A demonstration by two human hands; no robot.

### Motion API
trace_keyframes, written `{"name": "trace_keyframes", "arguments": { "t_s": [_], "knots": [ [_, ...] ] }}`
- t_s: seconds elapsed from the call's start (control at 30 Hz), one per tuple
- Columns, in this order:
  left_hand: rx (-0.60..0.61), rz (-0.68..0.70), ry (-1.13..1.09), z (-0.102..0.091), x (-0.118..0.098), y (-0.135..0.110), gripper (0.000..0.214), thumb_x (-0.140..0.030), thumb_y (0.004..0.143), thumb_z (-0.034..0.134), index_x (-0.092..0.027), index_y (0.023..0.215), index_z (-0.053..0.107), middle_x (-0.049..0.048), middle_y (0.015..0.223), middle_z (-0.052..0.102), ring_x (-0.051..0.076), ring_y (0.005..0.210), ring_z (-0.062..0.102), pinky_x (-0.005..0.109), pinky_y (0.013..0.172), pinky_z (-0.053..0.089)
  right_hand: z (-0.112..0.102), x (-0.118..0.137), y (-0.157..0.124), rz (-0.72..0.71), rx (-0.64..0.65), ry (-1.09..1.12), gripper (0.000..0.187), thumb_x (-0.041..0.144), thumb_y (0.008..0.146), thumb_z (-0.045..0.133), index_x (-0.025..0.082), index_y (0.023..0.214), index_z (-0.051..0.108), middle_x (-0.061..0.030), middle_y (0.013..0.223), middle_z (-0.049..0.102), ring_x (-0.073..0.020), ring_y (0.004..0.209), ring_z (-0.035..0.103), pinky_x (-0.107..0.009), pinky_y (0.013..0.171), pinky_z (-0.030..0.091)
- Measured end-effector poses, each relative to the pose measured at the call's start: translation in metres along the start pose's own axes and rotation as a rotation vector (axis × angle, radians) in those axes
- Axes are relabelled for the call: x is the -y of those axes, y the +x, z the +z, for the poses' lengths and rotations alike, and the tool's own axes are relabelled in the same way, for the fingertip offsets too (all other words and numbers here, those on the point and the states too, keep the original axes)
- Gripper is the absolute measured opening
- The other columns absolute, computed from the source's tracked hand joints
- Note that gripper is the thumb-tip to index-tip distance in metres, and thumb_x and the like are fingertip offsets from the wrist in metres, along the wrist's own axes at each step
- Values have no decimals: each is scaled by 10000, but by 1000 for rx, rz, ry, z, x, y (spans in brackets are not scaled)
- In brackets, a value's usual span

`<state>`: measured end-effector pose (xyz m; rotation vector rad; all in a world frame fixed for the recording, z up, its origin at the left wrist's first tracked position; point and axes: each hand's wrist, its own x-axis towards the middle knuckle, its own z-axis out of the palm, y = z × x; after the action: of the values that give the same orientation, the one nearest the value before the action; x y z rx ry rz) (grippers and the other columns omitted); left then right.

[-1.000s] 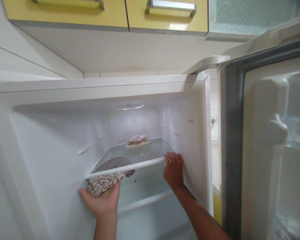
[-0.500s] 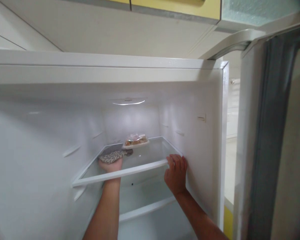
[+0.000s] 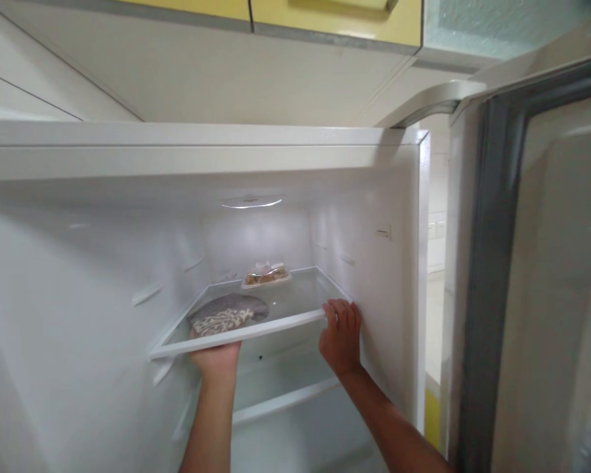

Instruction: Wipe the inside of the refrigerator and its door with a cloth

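My left hand [image 3: 217,357] is beneath the glass fridge shelf [image 3: 276,323], palm turned up. It holds a grey cloth [image 3: 222,320] with a pale pattern, spread flat and seen through the glass, apparently against the shelf's underside. The cloth hides the fingers. Near the shelf's front right corner, my right hand [image 3: 342,335] has its fingers curled over the white front rim. A packaged tray of food [image 3: 266,276] under clear wrap sits toward the back of this shelf.
Below lies a second shelf [image 3: 285,402] with a white front rim. The fridge door [image 3: 487,276] stands open at the right. Yellow cupboards [image 3: 335,23] hang above. Shelf ledges [image 3: 146,294] stick out from the side walls.
My left hand has drawn back toward the front rim with the cloth, and more of the cloth shows spread under the glass. My right hand keeps its hold. The view has shifted slightly.
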<state>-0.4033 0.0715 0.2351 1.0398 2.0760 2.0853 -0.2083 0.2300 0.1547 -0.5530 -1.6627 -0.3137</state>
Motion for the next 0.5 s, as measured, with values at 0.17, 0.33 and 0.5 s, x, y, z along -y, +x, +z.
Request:
{"name": "trace_keyframes", "arguments": {
  "t_s": [0.17,0.33,0.5],
  "knots": [
    [-287,-116,-1262,-39,0,-43,459,-359,887,466,-226,1303,608,112,1384,624,332,1326,521,612,1111,397,-5,0,1,-10,-10,22,474,11,776,468,158,1219,551,-126,1235,582,-264,1262,457,-555,1140,341],
    [-214,-33,-1533,-32,-1,-53,436,-323,892,517,-226,1310,597,108,1393,618,318,1318,532,610,1123,390,-8,1,3,-15,18,24,484,13,774,477,152,1229,563,-126,1244,586,-264,1269,452,-552,1148,344],
    [-95,-151,-1546,23,7,-41,367,-352,925,415,-247,1151,684,79,1271,693,303,1240,593,604,1069,446,-16,5,5,-8,72,35,512,16,757,483,123,1252,556,-146,1270,567,-282,1282,435,-568,1162,339]
  ]
}}
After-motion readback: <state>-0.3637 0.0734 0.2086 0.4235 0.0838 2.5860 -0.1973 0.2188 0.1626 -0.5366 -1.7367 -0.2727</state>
